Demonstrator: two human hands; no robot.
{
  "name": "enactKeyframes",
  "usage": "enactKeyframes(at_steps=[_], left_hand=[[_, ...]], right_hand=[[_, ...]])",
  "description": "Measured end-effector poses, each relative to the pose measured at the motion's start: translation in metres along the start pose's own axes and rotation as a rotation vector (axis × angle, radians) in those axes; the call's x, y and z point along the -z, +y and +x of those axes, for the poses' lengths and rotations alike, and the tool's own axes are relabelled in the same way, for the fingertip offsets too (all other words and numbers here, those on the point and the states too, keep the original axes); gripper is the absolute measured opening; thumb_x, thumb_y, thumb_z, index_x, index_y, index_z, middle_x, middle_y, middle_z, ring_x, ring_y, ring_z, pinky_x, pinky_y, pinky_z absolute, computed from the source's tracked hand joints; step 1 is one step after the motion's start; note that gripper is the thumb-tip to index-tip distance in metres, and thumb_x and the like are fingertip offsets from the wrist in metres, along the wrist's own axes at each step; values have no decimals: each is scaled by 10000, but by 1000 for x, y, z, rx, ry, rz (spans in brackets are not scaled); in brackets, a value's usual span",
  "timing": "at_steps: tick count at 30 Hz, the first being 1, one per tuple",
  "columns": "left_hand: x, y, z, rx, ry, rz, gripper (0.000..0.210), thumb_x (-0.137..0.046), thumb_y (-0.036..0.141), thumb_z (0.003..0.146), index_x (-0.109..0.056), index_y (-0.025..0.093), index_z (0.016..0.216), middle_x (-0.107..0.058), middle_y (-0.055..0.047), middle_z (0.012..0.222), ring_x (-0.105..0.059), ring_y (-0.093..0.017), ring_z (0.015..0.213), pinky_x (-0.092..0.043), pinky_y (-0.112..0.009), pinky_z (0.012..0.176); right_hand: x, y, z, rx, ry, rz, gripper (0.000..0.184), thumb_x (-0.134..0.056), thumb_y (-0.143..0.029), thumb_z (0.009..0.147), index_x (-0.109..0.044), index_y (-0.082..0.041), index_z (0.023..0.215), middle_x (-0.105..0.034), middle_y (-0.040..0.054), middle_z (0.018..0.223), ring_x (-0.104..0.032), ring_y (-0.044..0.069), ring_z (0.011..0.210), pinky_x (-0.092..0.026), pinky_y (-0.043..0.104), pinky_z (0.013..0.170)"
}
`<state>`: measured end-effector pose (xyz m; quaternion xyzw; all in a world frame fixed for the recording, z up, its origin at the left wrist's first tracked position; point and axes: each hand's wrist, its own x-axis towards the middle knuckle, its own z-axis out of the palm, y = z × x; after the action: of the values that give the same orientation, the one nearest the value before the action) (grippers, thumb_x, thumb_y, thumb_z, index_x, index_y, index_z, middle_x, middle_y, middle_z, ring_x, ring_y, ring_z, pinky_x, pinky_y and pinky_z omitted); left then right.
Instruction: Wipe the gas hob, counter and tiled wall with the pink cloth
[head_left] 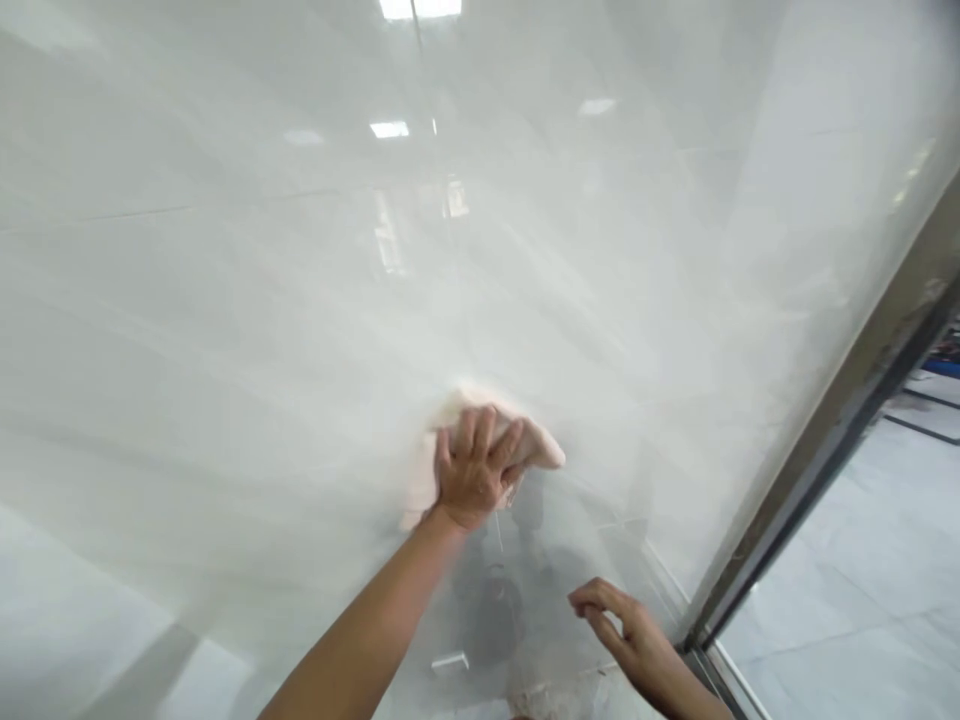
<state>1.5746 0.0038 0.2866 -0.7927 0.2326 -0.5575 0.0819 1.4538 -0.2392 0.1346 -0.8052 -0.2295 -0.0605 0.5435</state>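
My left hand (477, 468) presses a pale pink cloth (536, 443) against a glossy, light grey tiled wall (300, 330). Its fingers are spread over the bunched cloth, which sticks out above the fingertips and on both sides. Lower down and to the right, my right hand (626, 628) hangs in front of the wall, apart from the cloth. The fingers there are curled in, thumb and forefinger tips close together, and nothing shows between them.
A worn metal frame edge (825, 430) slants along the wall's right side. Beyond it lies a pale tiled floor (855, 590), with dark bars at the far right. Lamps and a dark shape are mirrored in the shiny wall.
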Motion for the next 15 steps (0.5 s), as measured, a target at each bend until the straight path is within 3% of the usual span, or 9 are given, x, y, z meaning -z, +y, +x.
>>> enactKeyframes(at_steps=[4,7,11,15], left_hand=[[-27,52,-64,-50,-225,-156,527,-644,400,959,-569,396,1480,-674,-48,1438,-578,-289,1309,-339,-504,1171],[-32,69,-81,-14,-281,-170,576,-660,415,951,-543,382,1514,-651,-70,1474,-546,-294,1349,-354,-487,1166],[-18,56,-75,-102,-248,-192,550,-540,342,1031,-463,302,1574,-565,-70,1582,-440,-247,1480,-319,-444,1201],[6,38,-61,-163,-300,-285,587,-466,198,1046,-350,199,1622,-494,-108,1636,-355,-236,1563,-339,-448,1217]], right_hand=[[-10,-42,19,40,-19,95,297,-470,-465,1059,-702,-284,1094,-708,57,1055,-679,233,1008,-567,399,961],[-11,-41,38,70,45,94,346,-471,-512,1052,-670,-301,1240,-676,79,1244,-638,259,1189,-532,450,1066],[-22,-15,72,30,184,167,461,-466,-564,1040,-581,-285,1388,-582,114,1408,-565,286,1324,-544,468,1065],[-53,5,101,19,362,147,516,-462,-629,1006,-558,-244,1336,-574,123,1260,-567,306,1207,-527,540,1051]])
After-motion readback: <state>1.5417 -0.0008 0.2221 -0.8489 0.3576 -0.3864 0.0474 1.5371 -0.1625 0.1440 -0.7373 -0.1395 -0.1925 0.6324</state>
